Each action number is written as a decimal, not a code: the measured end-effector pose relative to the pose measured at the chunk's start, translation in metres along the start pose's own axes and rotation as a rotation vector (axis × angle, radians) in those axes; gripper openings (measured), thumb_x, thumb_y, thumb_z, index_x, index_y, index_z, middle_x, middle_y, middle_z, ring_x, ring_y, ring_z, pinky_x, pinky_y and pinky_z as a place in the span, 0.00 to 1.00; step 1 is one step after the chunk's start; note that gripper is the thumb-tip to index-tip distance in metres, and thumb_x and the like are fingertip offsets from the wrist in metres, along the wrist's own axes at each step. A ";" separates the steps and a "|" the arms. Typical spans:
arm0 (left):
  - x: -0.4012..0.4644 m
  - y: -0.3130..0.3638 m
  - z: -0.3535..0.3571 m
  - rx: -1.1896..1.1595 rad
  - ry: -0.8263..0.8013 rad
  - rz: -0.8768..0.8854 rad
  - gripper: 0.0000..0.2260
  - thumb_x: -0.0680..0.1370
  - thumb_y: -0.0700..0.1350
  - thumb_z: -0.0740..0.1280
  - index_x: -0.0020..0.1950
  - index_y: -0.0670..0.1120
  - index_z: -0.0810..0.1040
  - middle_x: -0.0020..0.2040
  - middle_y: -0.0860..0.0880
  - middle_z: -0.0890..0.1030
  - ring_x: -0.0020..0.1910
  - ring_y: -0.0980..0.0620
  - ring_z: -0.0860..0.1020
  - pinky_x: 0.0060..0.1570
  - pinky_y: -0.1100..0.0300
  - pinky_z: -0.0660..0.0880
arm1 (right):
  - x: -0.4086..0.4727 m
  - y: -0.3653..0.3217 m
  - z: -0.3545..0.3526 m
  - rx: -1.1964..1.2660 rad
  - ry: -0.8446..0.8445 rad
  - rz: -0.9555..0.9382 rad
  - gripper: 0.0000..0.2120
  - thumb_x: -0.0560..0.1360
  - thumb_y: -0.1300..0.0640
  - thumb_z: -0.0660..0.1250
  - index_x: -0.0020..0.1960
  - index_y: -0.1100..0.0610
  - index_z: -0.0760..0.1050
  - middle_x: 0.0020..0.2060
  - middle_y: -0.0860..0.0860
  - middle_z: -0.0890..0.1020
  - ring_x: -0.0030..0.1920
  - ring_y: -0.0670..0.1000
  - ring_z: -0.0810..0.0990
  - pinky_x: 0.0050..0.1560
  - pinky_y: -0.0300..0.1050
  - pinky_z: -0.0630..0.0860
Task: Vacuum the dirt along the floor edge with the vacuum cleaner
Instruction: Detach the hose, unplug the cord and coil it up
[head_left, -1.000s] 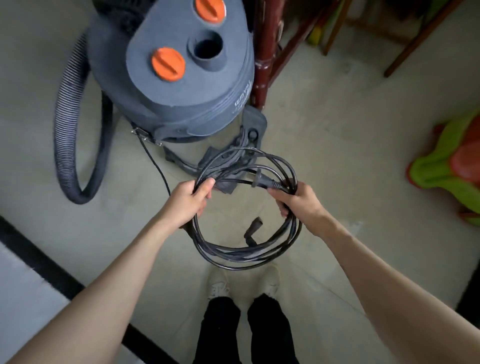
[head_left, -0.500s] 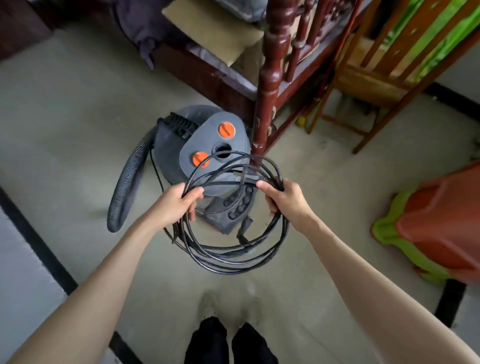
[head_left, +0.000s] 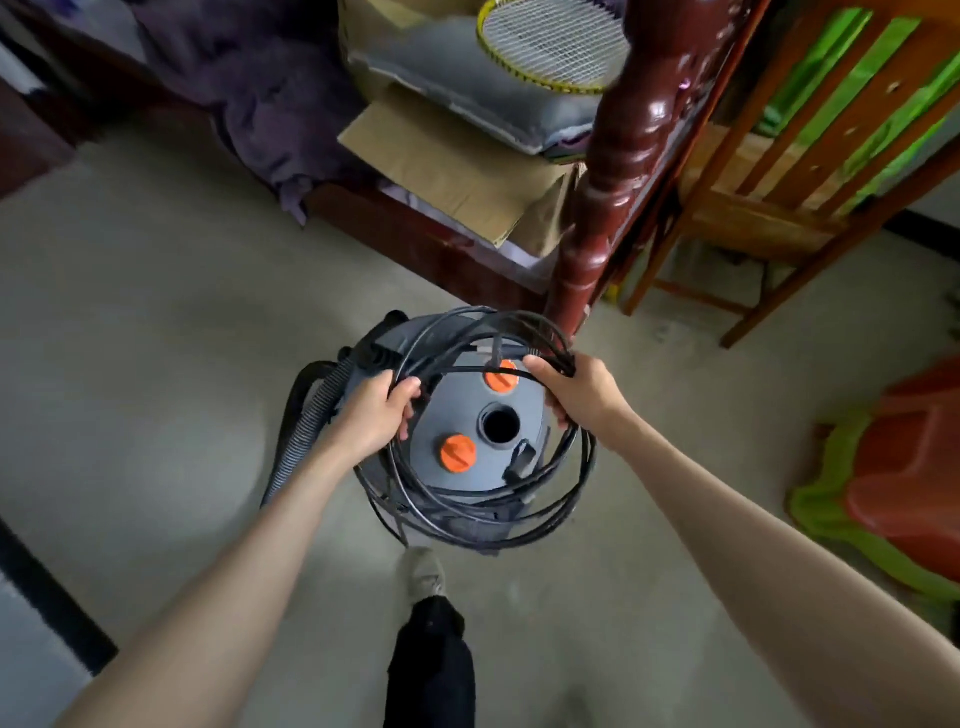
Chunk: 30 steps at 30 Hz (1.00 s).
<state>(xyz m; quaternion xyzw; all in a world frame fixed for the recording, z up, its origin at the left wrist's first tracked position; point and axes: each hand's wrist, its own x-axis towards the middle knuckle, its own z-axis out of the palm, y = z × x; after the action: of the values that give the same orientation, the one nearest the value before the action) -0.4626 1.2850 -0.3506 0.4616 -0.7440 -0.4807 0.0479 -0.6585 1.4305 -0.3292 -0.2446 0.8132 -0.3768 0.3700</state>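
A grey canister vacuum cleaner (head_left: 470, 467) with two orange caps and a round hole on top stands on the floor beside a bed post. Its ribbed grey hose (head_left: 306, 421) curves down its left side. Directly over the canister hangs a coiled black power cord (head_left: 498, 514). My left hand (head_left: 376, 413) grips the coil's left side. On the coil's upper right, my right hand (head_left: 574, 392) grips several loops. A black plug dangles inside the coil.
A dark red wooden bed post (head_left: 618, 171) and bed frame with cardboard, cushion and a racket stand just behind the vacuum. A wooden chair (head_left: 795, 208) is at the back right. A green and orange plastic toy (head_left: 893, 499) lies right. A black floor stripe (head_left: 47, 597) runs at left.
The view has pulled back and up, so the vacuum looks smaller. Both hands keep hold of the coil, which now hangs over the canister's top instead of in front of it.
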 end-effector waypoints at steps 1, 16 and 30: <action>0.018 -0.005 -0.005 0.051 0.006 0.014 0.12 0.82 0.46 0.58 0.40 0.46 0.72 0.31 0.50 0.75 0.24 0.51 0.75 0.35 0.54 0.74 | 0.014 -0.002 0.009 -0.014 0.006 0.017 0.14 0.78 0.45 0.66 0.43 0.55 0.71 0.31 0.53 0.77 0.18 0.42 0.70 0.22 0.37 0.70; 0.125 -0.079 -0.005 0.694 0.052 0.417 0.14 0.76 0.47 0.68 0.48 0.34 0.76 0.48 0.35 0.76 0.47 0.35 0.76 0.45 0.45 0.74 | 0.060 0.034 0.130 -0.683 0.131 0.093 0.34 0.81 0.45 0.57 0.80 0.55 0.47 0.80 0.56 0.49 0.79 0.57 0.47 0.76 0.56 0.44; 0.138 -0.099 0.005 0.822 -0.237 0.384 0.24 0.83 0.48 0.44 0.71 0.34 0.62 0.71 0.34 0.65 0.75 0.40 0.57 0.75 0.50 0.43 | 0.039 0.070 0.181 -0.738 0.034 0.086 0.34 0.78 0.31 0.43 0.73 0.40 0.27 0.76 0.47 0.31 0.77 0.58 0.32 0.72 0.62 0.29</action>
<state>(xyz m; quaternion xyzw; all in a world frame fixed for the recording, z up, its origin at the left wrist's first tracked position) -0.4803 1.1764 -0.4800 0.2381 -0.9450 -0.1779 -0.1362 -0.5477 1.3677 -0.4809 -0.3210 0.9099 -0.0462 0.2587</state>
